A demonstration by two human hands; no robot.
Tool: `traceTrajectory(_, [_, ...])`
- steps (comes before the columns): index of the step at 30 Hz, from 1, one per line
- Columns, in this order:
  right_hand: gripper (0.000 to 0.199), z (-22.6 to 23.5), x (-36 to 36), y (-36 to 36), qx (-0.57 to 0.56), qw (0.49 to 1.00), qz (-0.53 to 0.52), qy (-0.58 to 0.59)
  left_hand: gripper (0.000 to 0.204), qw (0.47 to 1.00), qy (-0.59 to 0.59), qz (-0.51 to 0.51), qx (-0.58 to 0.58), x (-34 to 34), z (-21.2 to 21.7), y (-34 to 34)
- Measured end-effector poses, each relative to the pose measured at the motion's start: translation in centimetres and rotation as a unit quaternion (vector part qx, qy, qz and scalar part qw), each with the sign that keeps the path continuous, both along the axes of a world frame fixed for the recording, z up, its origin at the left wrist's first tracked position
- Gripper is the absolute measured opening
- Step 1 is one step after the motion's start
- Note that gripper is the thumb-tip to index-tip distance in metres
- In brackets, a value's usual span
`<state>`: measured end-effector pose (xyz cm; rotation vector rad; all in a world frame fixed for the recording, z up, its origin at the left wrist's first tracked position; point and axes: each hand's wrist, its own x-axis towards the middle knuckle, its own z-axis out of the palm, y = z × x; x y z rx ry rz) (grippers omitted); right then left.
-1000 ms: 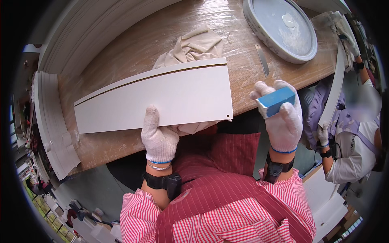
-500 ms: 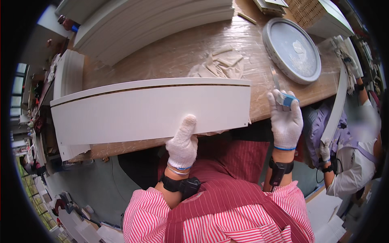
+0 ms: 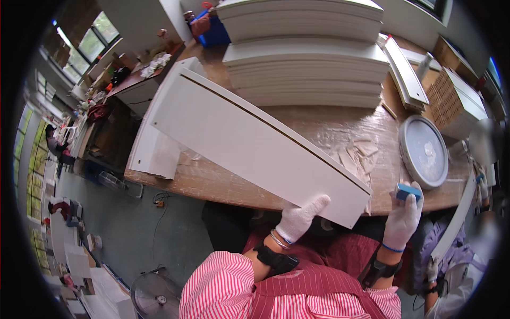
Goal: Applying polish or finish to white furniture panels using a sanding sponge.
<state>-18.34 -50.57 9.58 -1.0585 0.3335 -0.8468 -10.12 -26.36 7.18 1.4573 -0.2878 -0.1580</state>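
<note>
A long white panel (image 3: 255,143) with a dark groove along its far edge lies slantwise over the table's front edge. My left hand (image 3: 300,218), in a white knit glove, grips its near edge, thumb on top; the fingers underneath are hidden. The panel's far left end lies over other white panels (image 3: 155,154). To the right, my gloved right hand (image 3: 404,220) is closed round a small blue-handled scraper (image 3: 408,191), held apart from the panel; its blade does not show now. Beyond that hand lies a round grey lid (image 3: 422,151) with white paste on it.
A crumpled beige cloth (image 3: 358,157) lies behind the panel on the film-covered wooden table (image 3: 297,119). Tall stacks of white panels (image 3: 305,74) stand at the back. A co-worker (image 3: 457,266) holds a narrow white strip (image 3: 454,220) at the right. A fan (image 3: 159,297) stands at lower left.
My view has swung left. The panel now slants more steeply, its left end farther away and its right end nearer me. My left hand still grips it; the scraper has turned in my right hand.
</note>
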Motion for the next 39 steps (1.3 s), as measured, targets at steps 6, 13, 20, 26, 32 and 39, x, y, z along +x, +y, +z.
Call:
traceTrajectory(6, [0.053,1.8,0.7,5.1,-0.380,0.921,-0.040,0.075,0.018,0.998,0.024,0.018,-0.048,-1.7,1.1,0.6])
traceTrajectory(13, [0.050,2.1,2.0,6.5,-0.562,0.819,-0.078,0.081,0.019,0.995,0.061,0.022,-0.079,-2.2,2.1,1.4])
traceTrajectory(20, [0.050,2.0,2.4,6.9,-0.593,0.800,-0.081,0.041,0.016,0.996,0.039,0.021,-0.080,-2.6,2.6,1.3])
traceTrajectory(26, [0.050,1.9,2.1,6.2,-0.604,0.790,-0.081,0.064,0.020,0.995,0.032,0.022,-0.087,-2.6,2.7,0.9])
traceTrajectory(32, [0.050,2.0,2.0,6.2,-0.610,0.787,-0.082,0.050,0.018,0.996,0.043,0.023,-0.071,-2.6,2.5,0.7])
traceTrajectory(39, [0.049,2.0,2.3,6.0,-0.612,0.786,-0.078,0.047,0.011,0.999,-0.024,0.010,-0.033,-2.5,2.9,0.4])
